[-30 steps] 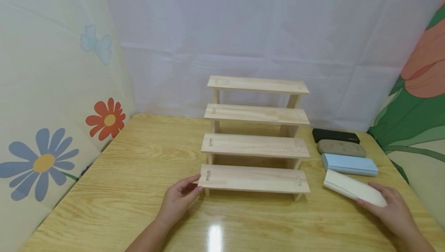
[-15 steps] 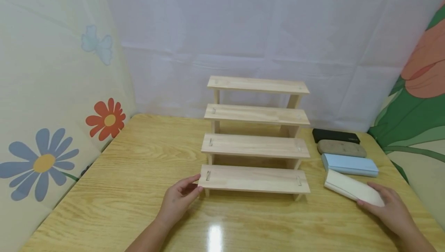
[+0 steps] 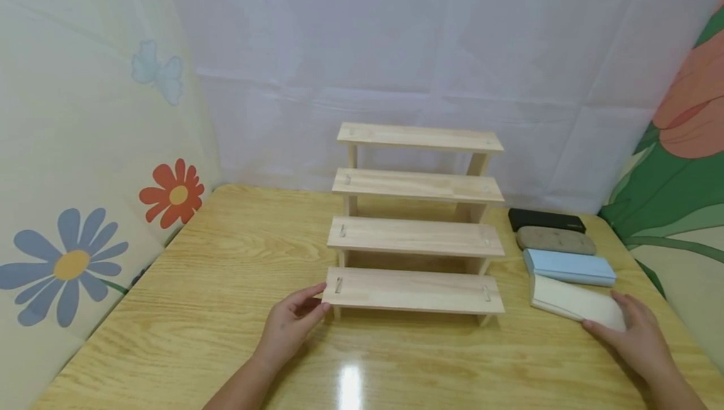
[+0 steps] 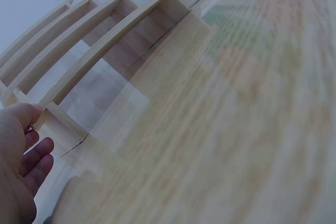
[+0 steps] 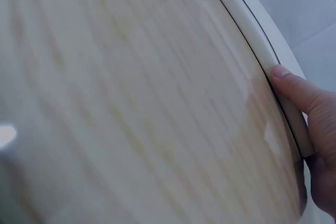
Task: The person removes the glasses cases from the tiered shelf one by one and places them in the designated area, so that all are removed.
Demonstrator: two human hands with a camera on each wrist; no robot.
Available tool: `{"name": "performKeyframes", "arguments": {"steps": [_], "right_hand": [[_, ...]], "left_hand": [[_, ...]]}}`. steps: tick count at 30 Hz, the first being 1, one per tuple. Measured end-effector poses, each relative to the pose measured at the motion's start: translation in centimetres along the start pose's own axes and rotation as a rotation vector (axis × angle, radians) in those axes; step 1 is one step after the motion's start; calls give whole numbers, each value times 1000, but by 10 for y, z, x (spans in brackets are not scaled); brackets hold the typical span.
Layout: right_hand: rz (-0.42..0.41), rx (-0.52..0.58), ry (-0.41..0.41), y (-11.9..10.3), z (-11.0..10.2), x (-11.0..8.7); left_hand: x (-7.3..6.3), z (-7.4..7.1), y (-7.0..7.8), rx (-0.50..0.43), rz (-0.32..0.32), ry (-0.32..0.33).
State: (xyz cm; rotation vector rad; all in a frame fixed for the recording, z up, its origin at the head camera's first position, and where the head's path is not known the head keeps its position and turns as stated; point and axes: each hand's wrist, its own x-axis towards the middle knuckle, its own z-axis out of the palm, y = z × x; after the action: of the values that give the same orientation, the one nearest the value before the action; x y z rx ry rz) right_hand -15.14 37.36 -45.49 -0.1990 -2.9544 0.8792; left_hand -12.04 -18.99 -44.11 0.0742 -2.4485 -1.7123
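My left hand [image 3: 291, 322] pinches the left end of the lowest board on a stepped wooden display shelf [image 3: 415, 290]. Up close in the left wrist view, the thumb [image 4: 23, 114] lies against that board's end, and other fingers are curled below. At the right, my right hand [image 3: 641, 337] grips the near right end of a white glasses case [image 3: 574, 302], thumb on its front side. The case lies on the table, slightly slanted, just in front of a light blue glasses case [image 3: 568, 267]. In the right wrist view the white case [image 5: 257, 38] shows a dark seam along its length.
Behind the blue case lie a taupe case [image 3: 556, 241] and a black case [image 3: 546, 221] in a row. The wood-grain table [image 3: 237, 259] meets a pale cloth backdrop [image 3: 396, 33] behind and flower-printed panels on both sides.
My right hand has turned the white case a little, its right end moving away from me, so it lies closer to parallel with the blue case. The left hand and shelf stay put.
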Motion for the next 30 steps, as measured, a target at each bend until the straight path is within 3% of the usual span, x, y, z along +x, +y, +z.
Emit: {"name": "performKeyframes", "arguments": {"steps": [14, 30], "right_hand": [[222, 94, -31, -8, -5, 4], [112, 113, -28, 2, -4, 9]], "left_hand": [[1, 0, -2, -16, 7, -1], [0, 0, 0, -24, 1, -4]]}}
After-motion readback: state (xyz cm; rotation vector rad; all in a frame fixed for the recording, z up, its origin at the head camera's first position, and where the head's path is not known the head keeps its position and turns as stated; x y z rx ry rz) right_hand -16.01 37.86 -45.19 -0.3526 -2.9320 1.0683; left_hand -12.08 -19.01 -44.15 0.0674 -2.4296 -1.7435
